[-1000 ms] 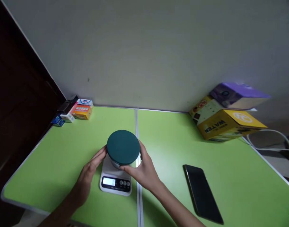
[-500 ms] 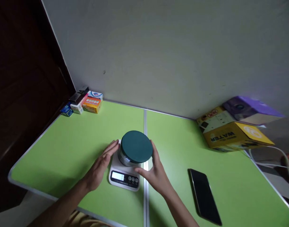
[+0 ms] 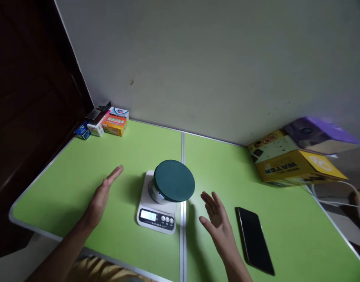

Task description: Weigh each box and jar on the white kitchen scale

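Observation:
A round jar with a dark green lid [image 3: 174, 181] stands on a white digital kitchen scale [image 3: 144, 199]. The scale's lit display [image 3: 148, 215] shows digits too small to read surely. To the left of the scale, my left hand [image 3: 101, 197] is held in the air with its fingers stretched out, touching nothing. My right hand [image 3: 217, 215] hovers to the right of the jar, palm turned toward it, thumb and fingers spread, holding nothing. Both hands are apart from the jar and the scale.
On the green folding table [image 3: 133, 147], a black smartphone [image 3: 254, 239] lies at the right. Several small cartons [image 3: 115, 123] are stacked in the far left corner. A yellow box [image 3: 297, 166] and a purple box [image 3: 321, 133] lean by the wall at right, near a white cable [image 3: 330, 201].
Both hands have let go of the jar and moved apart, the left hand leftward and the right hand rightward. The jar now rests on the scale, and the display reading has changed.

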{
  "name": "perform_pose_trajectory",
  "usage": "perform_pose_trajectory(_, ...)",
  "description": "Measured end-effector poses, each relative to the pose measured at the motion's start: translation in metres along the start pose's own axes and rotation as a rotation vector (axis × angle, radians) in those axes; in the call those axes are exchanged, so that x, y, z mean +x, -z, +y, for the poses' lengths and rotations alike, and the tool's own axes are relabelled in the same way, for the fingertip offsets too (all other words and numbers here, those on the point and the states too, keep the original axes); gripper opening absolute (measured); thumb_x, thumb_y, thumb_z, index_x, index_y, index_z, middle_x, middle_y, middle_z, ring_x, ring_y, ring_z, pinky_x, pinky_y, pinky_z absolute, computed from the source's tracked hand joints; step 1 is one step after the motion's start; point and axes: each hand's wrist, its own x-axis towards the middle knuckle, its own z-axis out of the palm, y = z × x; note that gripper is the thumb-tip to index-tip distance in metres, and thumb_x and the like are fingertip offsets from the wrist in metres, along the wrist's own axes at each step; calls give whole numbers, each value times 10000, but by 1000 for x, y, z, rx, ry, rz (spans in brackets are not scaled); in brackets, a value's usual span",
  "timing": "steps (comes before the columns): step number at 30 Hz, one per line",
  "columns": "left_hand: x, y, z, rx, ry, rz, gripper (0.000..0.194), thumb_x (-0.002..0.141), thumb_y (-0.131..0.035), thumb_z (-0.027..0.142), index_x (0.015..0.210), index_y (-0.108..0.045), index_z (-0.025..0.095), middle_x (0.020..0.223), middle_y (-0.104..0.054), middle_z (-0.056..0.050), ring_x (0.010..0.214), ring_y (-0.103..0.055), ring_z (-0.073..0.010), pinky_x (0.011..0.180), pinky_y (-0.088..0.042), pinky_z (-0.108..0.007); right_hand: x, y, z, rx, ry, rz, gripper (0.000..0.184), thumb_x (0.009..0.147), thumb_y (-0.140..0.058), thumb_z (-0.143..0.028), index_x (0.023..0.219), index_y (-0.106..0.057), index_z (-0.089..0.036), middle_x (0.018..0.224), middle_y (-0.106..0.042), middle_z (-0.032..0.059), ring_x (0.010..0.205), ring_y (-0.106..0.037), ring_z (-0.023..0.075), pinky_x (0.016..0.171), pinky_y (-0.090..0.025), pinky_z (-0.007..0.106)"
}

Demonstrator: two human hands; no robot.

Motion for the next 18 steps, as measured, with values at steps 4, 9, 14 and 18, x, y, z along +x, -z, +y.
perform_pose_trajectory(4, 1, -6, 4, 31, 11, -58, 635, 959, -187, 552, 1418, -415, 177, 1537, -341, -46, 1456, -185, -220, 1208, -43, -426, 3, -10, -15, -50, 100, -35, 856, 773, -700, -477, 1468, -222, -334, 1504, -349, 142, 1399, -322, 331, 1135, -214, 597)
perform_pose_trajectory(9, -2, -32, 8, 100, -17, -255, 631, 944, -193, 590, 1413, -432, 243, 1557, -299, -7, 1454, -194, -234, 1207, -87, -425, 7, -26, -40, -209, 134, -166, 973, 769, -718, -443, 1501, -79, -369, 1583, -196, 90, 1445, -214, 317, 1147, -214, 570)
perform_pose_trajectory(14, -6, -58, 8, 154, -10, -367, 711, 932, -216, 612, 1500, -234, 185, 1595, -160, -40, 1471, -124, -235, 1208, -90, -406, 19, -44, -36, -267, 138, -192, 1094, 723, -743, -478, 1515, -10, -293, 1597, -106, 130, 1444, -194, 351, 1136, -235, 573)
perform_pose_trajectory(18, -5, -66, 7, 196, -62, -447, 789, 914, -214, 643, 1522, -92, 155, 1605, -38, -55, 1478, -45, -238, 1208, -67, -392, 31, -62, -30, -316, 181, -110, 908, 666, -753, -540, 1396, -376, -153, 1345, -508, 207, 1213, -520, 384, 1011, -416, 578)
